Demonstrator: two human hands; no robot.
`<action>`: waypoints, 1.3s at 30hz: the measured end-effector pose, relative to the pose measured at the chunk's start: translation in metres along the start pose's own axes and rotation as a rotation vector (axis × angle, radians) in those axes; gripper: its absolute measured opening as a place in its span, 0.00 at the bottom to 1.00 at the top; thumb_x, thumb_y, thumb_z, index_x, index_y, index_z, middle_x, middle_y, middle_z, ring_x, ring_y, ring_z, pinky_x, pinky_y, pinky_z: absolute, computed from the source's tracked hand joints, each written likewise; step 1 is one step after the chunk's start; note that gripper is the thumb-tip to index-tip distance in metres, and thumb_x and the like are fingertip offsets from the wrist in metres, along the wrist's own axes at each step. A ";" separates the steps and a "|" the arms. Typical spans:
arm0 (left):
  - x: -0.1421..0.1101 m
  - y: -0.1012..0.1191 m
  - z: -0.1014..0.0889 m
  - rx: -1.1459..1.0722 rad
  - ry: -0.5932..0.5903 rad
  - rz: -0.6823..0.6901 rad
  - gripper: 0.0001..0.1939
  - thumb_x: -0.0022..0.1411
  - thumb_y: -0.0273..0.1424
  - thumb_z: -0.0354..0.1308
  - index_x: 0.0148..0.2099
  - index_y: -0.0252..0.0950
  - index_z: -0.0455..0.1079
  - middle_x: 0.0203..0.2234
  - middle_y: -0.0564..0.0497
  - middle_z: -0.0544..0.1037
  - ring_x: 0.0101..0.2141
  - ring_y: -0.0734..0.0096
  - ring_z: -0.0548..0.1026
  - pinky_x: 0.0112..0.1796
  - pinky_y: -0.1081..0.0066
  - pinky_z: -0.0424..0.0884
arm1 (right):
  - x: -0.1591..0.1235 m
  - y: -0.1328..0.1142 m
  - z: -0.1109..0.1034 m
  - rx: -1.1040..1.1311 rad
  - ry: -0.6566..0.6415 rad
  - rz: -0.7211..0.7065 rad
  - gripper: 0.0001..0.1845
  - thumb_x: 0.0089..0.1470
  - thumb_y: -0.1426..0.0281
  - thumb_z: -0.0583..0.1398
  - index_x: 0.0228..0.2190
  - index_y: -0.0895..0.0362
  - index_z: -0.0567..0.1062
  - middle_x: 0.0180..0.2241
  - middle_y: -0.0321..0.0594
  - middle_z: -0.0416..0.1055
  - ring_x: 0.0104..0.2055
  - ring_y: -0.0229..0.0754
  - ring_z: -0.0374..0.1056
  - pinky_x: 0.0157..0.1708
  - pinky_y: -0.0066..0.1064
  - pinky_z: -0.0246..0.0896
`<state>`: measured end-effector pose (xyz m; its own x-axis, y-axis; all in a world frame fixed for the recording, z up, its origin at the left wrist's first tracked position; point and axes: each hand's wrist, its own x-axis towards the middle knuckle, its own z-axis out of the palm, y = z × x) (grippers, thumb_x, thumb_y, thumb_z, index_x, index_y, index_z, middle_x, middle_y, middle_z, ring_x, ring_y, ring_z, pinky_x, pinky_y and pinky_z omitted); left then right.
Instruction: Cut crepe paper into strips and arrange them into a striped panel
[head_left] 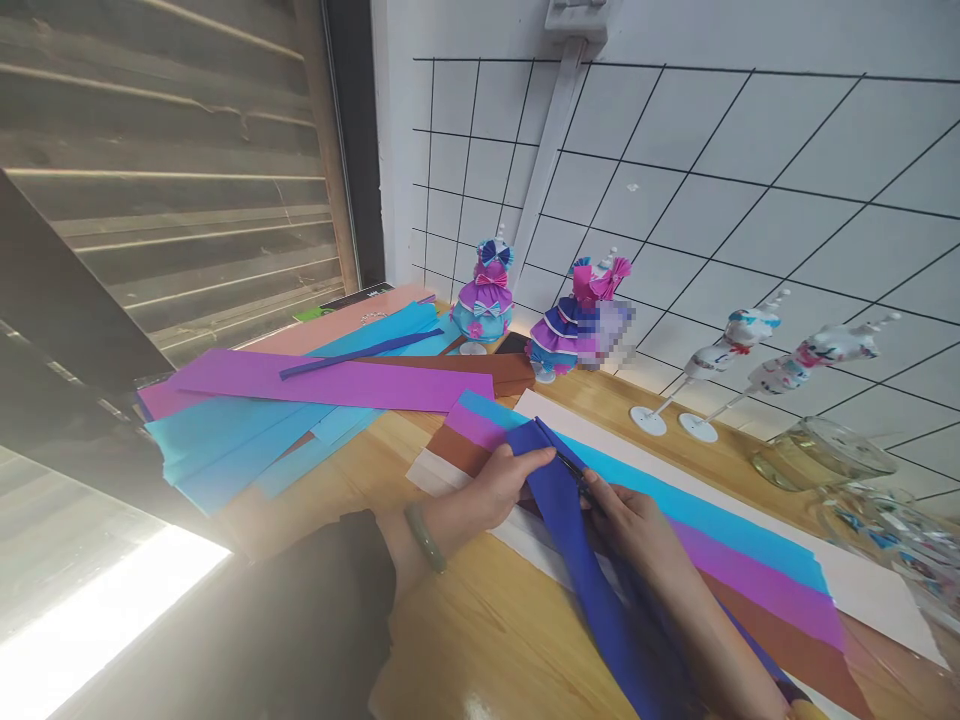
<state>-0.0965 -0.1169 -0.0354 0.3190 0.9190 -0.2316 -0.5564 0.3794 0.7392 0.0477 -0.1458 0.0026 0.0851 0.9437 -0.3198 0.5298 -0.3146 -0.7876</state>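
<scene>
A long dark blue strip of crepe paper runs from the middle of the wooden table toward me. My left hand, with a green bangle on the wrist, pinches the strip's far end, fingers closed on it. My right hand holds a thin dark tool, probably a pen or scissors, with its tip on the blue strip. Under the strip lie stacked crepe sheets: light blue, purple, brown and white.
More crepe sheets in purple, light blue and brown are piled at the back left. Two dressed doll mannequins and two bare ones on stands stand by the grid wall. A glass bowl sits at right.
</scene>
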 end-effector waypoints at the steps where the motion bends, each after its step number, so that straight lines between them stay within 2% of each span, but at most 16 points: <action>1: 0.002 0.000 -0.001 -0.023 0.047 0.011 0.14 0.45 0.37 0.64 0.31 0.33 0.68 0.23 0.51 0.74 0.25 0.69 0.73 0.32 0.66 0.68 | 0.000 0.000 0.000 -0.004 0.005 0.005 0.26 0.44 0.45 0.50 0.18 0.57 0.64 0.12 0.28 0.49 0.16 0.32 0.45 0.17 0.26 0.41; 4: 0.006 -0.001 -0.004 -0.084 0.112 0.040 0.12 0.45 0.35 0.64 0.29 0.34 0.67 0.20 0.53 0.72 0.25 0.71 0.72 0.31 0.69 0.67 | 0.000 -0.004 0.001 -0.011 0.015 0.023 0.25 0.45 0.47 0.50 0.18 0.57 0.64 0.11 0.28 0.49 0.15 0.32 0.45 0.17 0.26 0.40; 9: 0.008 -0.003 -0.004 -0.177 0.103 0.067 0.11 0.47 0.35 0.62 0.29 0.35 0.65 0.21 0.53 0.72 0.26 0.71 0.72 0.30 0.71 0.66 | -0.002 -0.009 0.003 -0.010 0.022 0.023 0.23 0.45 0.49 0.49 0.17 0.55 0.63 0.11 0.27 0.47 0.14 0.32 0.44 0.16 0.27 0.39; 16: 0.010 -0.006 -0.004 -0.236 0.122 0.067 0.09 0.48 0.33 0.62 0.30 0.35 0.66 0.22 0.53 0.72 0.28 0.72 0.71 0.31 0.71 0.65 | 0.003 -0.008 0.005 0.001 0.020 -0.022 0.24 0.44 0.47 0.50 0.15 0.54 0.55 0.12 0.27 0.46 0.15 0.31 0.43 0.15 0.26 0.37; 24: 0.012 -0.009 -0.006 -0.271 0.004 0.092 0.10 0.49 0.33 0.61 0.33 0.33 0.68 0.25 0.50 0.73 0.29 0.70 0.72 0.33 0.69 0.66 | 0.005 -0.012 0.008 -0.017 0.049 -0.046 0.26 0.44 0.45 0.51 0.15 0.54 0.56 0.12 0.27 0.46 0.14 0.31 0.43 0.15 0.26 0.36; 34: 0.011 -0.009 -0.004 -0.303 0.041 0.073 0.08 0.50 0.32 0.60 0.32 0.33 0.68 0.23 0.50 0.73 0.29 0.70 0.73 0.35 0.68 0.66 | 0.002 -0.015 0.007 -0.073 0.076 -0.077 0.26 0.44 0.46 0.51 0.14 0.55 0.60 0.12 0.30 0.51 0.16 0.33 0.46 0.16 0.27 0.43; 39: 0.009 -0.008 -0.002 -0.313 0.022 0.093 0.09 0.50 0.33 0.61 0.31 0.32 0.68 0.23 0.50 0.73 0.29 0.70 0.72 0.35 0.68 0.65 | 0.002 -0.016 0.009 -0.088 0.089 -0.060 0.25 0.44 0.48 0.51 0.14 0.55 0.61 0.11 0.29 0.49 0.15 0.33 0.45 0.15 0.27 0.41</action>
<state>-0.0909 -0.1117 -0.0447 0.2410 0.9521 -0.1885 -0.7925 0.3051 0.5281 0.0318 -0.1395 0.0103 0.1234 0.9672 -0.2222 0.6075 -0.2507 -0.7537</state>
